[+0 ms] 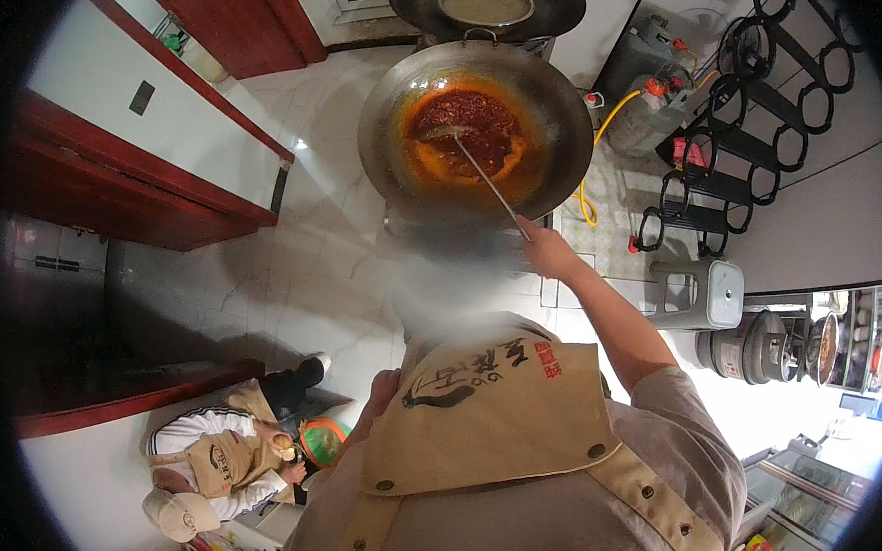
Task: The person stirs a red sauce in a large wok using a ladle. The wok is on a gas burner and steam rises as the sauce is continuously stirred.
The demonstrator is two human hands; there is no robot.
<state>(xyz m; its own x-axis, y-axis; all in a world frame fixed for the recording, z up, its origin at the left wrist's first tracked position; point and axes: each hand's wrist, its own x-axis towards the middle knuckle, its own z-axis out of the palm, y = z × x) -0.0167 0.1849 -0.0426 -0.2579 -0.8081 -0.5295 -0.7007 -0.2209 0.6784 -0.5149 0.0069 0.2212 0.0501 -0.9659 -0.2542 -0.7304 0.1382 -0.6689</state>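
A large metal wok [553, 135] stands in front of me, holding a dark red, oily sauce [470, 113] with an orange rim of oil. My right hand [548, 251] grips the handle end of a long metal wok utensil [490, 183]. The utensil slants across the wok's near rim, and its head rests in the sauce, partly sunk, so I cannot tell a spatula from a ladle. Close by the left side of my tan apron [493, 415] is my left hand [385, 387], mostly hidden by it; its fingers cannot be made out.
Behind the wok is another wok [416, 7] with a round metal pan [486, 2]. Gas cylinders [638, 119] with a yellow hose [612, 117] stand right, near a black ring rack [756, 143] and grey stool [722, 294]. A seated person [219, 463] handles something at lower left. Steam blurs the near edge.
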